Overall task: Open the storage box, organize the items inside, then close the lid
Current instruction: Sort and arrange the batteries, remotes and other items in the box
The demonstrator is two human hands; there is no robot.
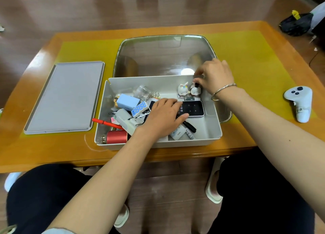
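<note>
The open grey storage box (210, 126) stands at the table's front edge, full of small items. Its flat grey lid (65, 96) lies to the left on the table. My left hand (163, 116) rests palm down on a black keypad device (193, 109) in the middle of the box. My right hand (215, 75) pinches the top of a small black-and-white figurine (195, 91) in the far right corner, beside a white rabbit figurine (182, 90). Also inside are a red tin (116, 137), a red pen (105, 122), a pale blue charger (127, 102), a clear jar (142, 92) and a black marker (190, 126).
A glass pane (163, 56) is set in the orange wooden table (255, 58) behind the box. A white game controller (299, 102) lies at the right. A black bag (295, 22) sits on the floor far right. My knees and white slippers are below the table edge.
</note>
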